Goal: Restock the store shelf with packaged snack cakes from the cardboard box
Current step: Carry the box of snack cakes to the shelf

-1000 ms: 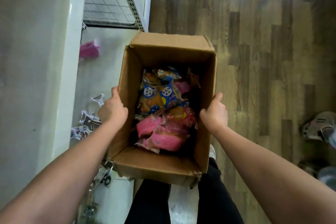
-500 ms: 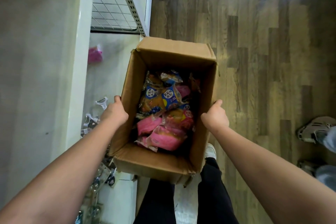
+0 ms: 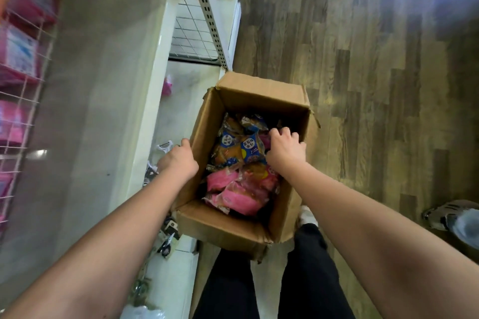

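Note:
An open cardboard box (image 3: 261, 88) is held in front of my legs, beside the white store shelf (image 3: 140, 116). Inside lie several snack cake packs: blue-labelled ones (image 3: 248, 150) toward the far end and pink ones (image 3: 241, 197) toward me. My left hand (image 3: 178, 160) grips the box's left wall from outside, thumb over the rim. My right hand (image 3: 285, 150) is inside the box at its right side. Its fingers curl down onto the packs, and whether they hold one is hidden.
A wire rack (image 3: 18, 65) of pink packages hangs at the far left. A slotted upright post (image 3: 204, 8) and a wire grid rise behind the box. Small carded items (image 3: 166, 147) and one pink pack (image 3: 168, 84) lie on the lower shelf. Another person's shoe (image 3: 451, 215) stands on the wood floor.
My right hand has let go of the box's right wall and moved inside over the packs. My view has tilted up, showing more of the shelf.

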The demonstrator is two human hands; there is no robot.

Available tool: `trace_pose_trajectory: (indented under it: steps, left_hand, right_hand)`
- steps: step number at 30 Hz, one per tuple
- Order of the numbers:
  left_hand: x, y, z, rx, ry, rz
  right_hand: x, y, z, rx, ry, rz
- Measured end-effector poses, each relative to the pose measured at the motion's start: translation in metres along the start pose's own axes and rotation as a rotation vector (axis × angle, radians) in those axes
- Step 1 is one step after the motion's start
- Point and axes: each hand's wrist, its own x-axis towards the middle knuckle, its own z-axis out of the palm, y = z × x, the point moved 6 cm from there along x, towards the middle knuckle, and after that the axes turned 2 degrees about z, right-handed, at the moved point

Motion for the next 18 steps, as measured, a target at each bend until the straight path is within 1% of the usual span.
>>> trace_pose_trajectory:
  steps: [1,3,4,5,6,8,10,12,15,18]
  left_hand:
    - [-0.008,0.002,-0.008,-0.012,0.006,-0.008]
    - [-0.024,0.006,-0.023,-0.037,0.010,-0.036]
    - [-0.030,0.008,-0.032,-0.052,0.020,-0.051]
    - [-0.035,0.009,-0.039,-0.072,0.032,-0.063]
    - [-0.039,0.010,-0.047,-0.113,0.053,-0.081]
    - [-0.048,0.016,-0.058,-0.249,0.071,-0.089]
    - [-0.060,0.033,-0.064,-0.433,0.063,-0.037]
    - [-0.077,0.055,-0.068,-0.574,0.085,0.028]
    - [-0.102,0.073,-0.076,-0.641,0.165,0.091]
    - [-0.125,0.069,-0.080,-0.651,0.196,0.074]
  right_hand:
    - [0.000,-0.007,-0.007,-0.014,-0.100,-0.054]
    - [-0.005,-0.024,-0.020,-0.141,-0.317,-0.210]
    - [-0.008,-0.030,-0.029,-0.222,-0.388,-0.287]
    - [-0.011,-0.034,-0.038,-0.285,-0.416,-0.343]
    - [-0.010,-0.034,-0.049,-0.323,-0.408,-0.388]
    - [-0.003,-0.027,-0.069,-0.290,-0.333,-0.444]
    - [0.003,-0.017,-0.091,-0.229,-0.226,-0.486]
    - [0.006,-0.005,-0.111,-0.259,-0.169,-0.526]
    - [0.004,0.001,-0.135,-0.363,-0.129,-0.578]
    - [-0.011,-0.017,-0.148,-0.396,-0.115,-0.657]
